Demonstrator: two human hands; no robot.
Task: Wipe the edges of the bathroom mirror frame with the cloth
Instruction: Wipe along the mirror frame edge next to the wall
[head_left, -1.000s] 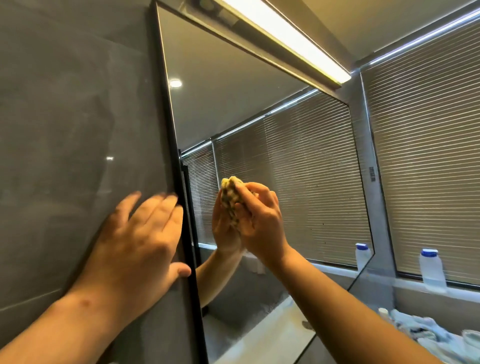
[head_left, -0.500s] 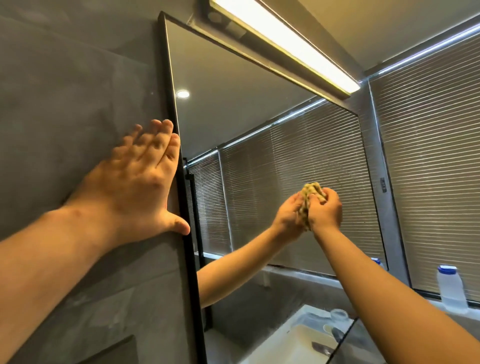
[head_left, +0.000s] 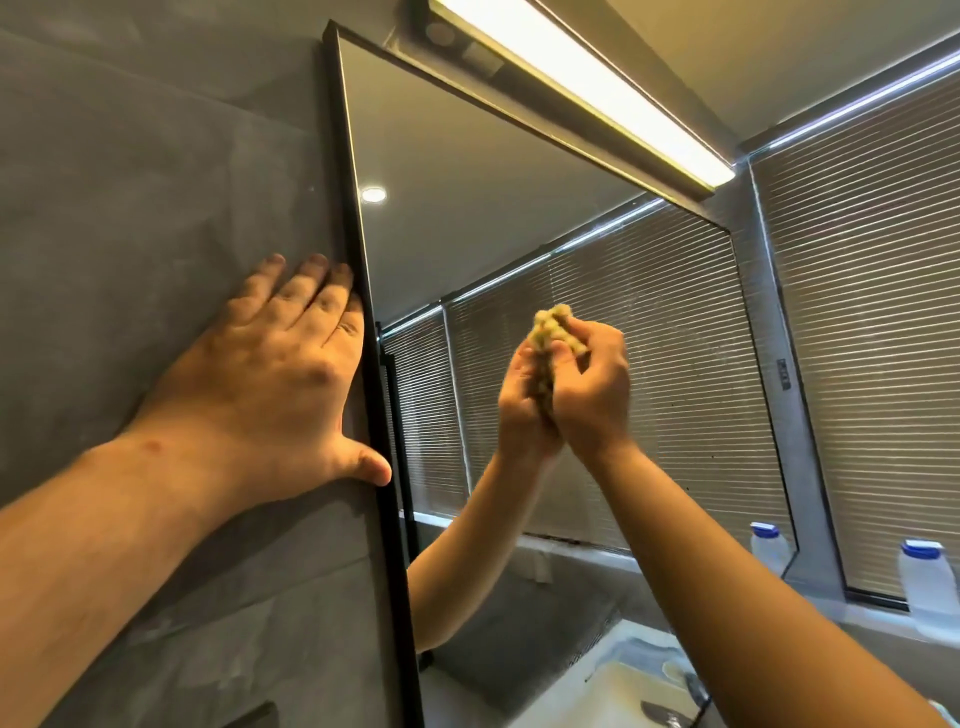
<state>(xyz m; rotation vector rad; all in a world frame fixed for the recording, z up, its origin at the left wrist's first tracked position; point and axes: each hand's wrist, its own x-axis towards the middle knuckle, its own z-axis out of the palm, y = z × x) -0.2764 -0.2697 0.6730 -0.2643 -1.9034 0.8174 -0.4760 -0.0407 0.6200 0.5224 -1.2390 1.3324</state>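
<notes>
So the left hand (head_left: 275, 374) is laid flat on the grey wall (head_left: 130, 208), fingers (head_left: 306, 283) straight and released, not holding anything. Its index-finger side runs right along the black mirror frame (head_left: 382, 467) on the mirror's left edge, and the thumb tip sticks out across that frame strip lower down. The right hand (head_left: 592, 395) is up against the mirror (head_left: 467, 218) glass, roughly mid-height and well apart from the left edge, with its fingers clenched round a bunched-up yellowish cloth (head_left: 553, 332). The top of the cloth pokes out above the knuckles, the rest is squashed between the hand and the glass, so you get the reflected hand pressed up to it from the other side, forearm and all. Can't tell how much of the cloth is actually touching the glass. Over the mirror's top edge there's a long light bar (head_left: 597, 88), switched on and pretty bright, and a round ceiling spot shows up reflected near the top left corner of the glass. To the right of the mirror is a window with closed horizontal blinds (head_left: 872, 338), and they're reflected across most of the glass too. On the window sill in the bottom right stands a white plastic bottle with a blue cap (head_left: 923, 582), and its reflection sits just beside the mirror's right edge. Bottom edge of the glass shows a bit of a pale sink.
</notes>
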